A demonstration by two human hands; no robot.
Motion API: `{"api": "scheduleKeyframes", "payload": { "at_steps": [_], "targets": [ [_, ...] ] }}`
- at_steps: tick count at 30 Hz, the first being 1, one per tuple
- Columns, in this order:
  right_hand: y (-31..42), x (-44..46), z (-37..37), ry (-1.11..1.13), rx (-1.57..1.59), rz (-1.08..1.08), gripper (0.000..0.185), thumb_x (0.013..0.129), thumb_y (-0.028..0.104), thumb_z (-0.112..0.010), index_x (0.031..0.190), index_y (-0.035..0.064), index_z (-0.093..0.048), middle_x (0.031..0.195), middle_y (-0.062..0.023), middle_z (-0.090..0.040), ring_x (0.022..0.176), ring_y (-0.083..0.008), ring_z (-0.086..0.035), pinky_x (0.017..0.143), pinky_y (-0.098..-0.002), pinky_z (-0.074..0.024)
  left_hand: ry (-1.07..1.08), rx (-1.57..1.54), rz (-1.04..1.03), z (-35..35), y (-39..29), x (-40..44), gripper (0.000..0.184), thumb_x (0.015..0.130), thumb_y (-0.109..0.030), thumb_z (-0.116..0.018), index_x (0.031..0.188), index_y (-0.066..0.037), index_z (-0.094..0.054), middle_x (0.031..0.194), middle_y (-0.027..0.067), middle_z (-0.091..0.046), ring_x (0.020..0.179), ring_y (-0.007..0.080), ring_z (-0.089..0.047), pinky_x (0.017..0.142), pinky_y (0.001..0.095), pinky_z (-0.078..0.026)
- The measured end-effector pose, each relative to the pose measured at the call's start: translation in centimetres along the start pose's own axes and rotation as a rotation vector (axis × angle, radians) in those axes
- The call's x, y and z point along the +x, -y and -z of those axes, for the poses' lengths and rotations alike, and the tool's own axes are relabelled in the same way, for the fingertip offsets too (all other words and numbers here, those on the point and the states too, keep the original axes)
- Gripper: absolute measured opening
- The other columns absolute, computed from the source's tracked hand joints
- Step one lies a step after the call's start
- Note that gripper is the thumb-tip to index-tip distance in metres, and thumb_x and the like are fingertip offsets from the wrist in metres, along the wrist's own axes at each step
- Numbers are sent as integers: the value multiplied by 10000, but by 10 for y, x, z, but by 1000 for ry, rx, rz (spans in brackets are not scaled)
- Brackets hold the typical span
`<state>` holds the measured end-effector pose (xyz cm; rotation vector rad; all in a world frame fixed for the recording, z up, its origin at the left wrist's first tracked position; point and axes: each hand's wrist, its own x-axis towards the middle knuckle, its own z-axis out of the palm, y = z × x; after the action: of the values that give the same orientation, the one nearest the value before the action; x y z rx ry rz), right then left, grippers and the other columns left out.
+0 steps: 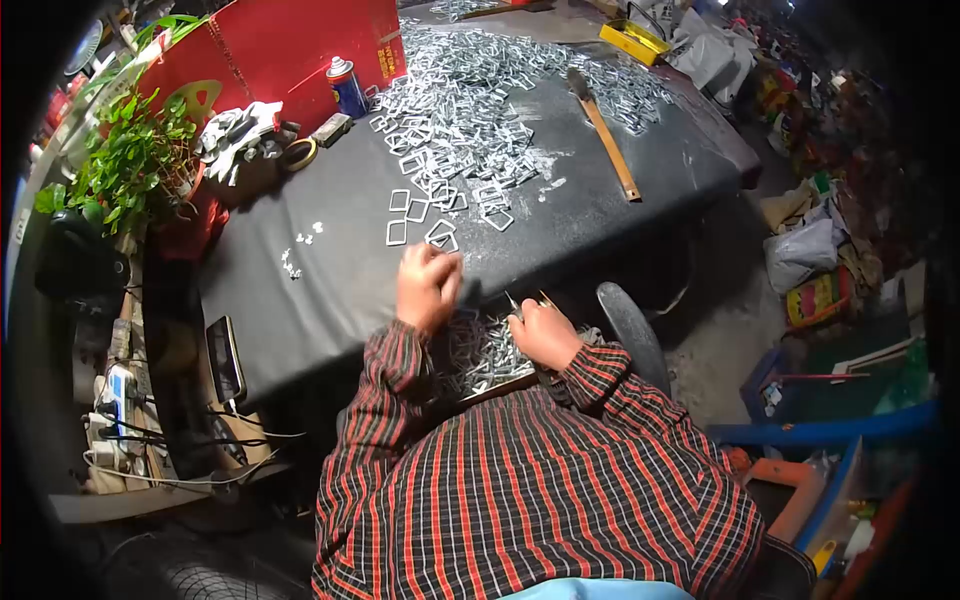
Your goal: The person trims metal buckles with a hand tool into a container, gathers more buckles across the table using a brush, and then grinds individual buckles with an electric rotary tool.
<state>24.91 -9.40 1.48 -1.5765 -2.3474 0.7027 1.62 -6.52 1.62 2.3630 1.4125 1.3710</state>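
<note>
Left hand (430, 285) is curled but I can't tell if it's empty, the right hand (546, 334) grips a thin tool (514, 304), and frames (470, 115) reach the counter's (330, 265) near edge, likely for easy grabbing.

The table (300, 330) is plain black, dusted with white under silvery-grey frames (450, 100) at 12 o'clock. At 1 o'clock, the brush (612, 155) pairs an orange-tan handle with dark bristles; beyond it, the tray (625, 42) is bright yellow. The box (300, 55) at 11 o'clock is red, the can (349, 97) beside it blue. Green leaves (125, 150) show at 10 o'clock. At 6 o'clock, the shirt (540, 480) is black, checked with red and white lines.
</note>
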Motion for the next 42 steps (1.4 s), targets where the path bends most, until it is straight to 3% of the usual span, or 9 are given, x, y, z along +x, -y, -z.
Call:
{"api": "scheduleKeyframes", "payload": {
  "at_steps": [2,6,7,9,13,25,34,42],
  "targets": [
    [2,-2,0,-15,-2,23,332,933,267,-546,860,-57,-569,730,-279,-653,720,-425,-667,699,-523,-520,-122,353,159,-4,19,22,285,798,-95,-680,1083,-95,-668,858,114,-590,848,338,-557,765,422,-464],
    [-1,-2,0,-31,7,32,342,932,275,-555,857,-57,-569,733,-280,-653,718,-426,-666,694,-518,-521,-60,478,200,-23,44,16,247,817,-79,-663,1063,-94,-668,853,118,-596,845,334,-564,754,428,-472],
    [-2,-1,-1,-21,16,20,344,931,278,-558,856,-57,-568,733,-278,-654,715,-426,-666,690,-515,-523,-62,480,193,-26,41,11,247,817,-79,-663,1063,-94,-668,853,118,-596,845,334,-564,754,428,-472],
    [1,1,-2,-17,20,29,342,930,277,-558,853,-55,-568,731,-276,-655,711,-426,-666,682,-515,-524,-26,170,191,-30,15,-7,276,819,-49,-652,1089,-103,-668,857,110,-588,842,317,-572,739,422,-483],
    [13,4,1,6,-2,46,336,928,274,-555,848,-52,-569,729,-269,-658,701,-424,-667,662,-516,-529,4,131,72,-32,-15,-36,341,804,-20,-648,1129,-122,-665,867,94,-579,836,297,-576,730,400,-492],
    [18,35,-6,-13,-94,16,348,925,285,-558,853,-55,-573,732,-257,-665,702,-420,-677,659,-513,-546,49,138,23,-22,-21,-35,414,770,-2,-652,1149,-168,-678,868,82,-582,825,293,-567,743,395,-488],
    [43,19,12,-21,-90,91,327,919,280,-560,859,-41,-575,732,-259,-660,695,-426,-668,645,-513,-540,77,93,77,-20,-21,-35,426,761,3,-648,1146,-177,-684,830,89,-539,810,294,-545,727,395,-477],
    [34,26,-22,31,-84,121,324,918,279,-562,850,-38,-577,734,-258,-657,689,-423,-664,634,-518,-532,115,111,117,-20,-21,-35,426,745,19,-646,1129,-162,-687,831,94,-528,817,295,-541,716,392,-469]
  ]
}}
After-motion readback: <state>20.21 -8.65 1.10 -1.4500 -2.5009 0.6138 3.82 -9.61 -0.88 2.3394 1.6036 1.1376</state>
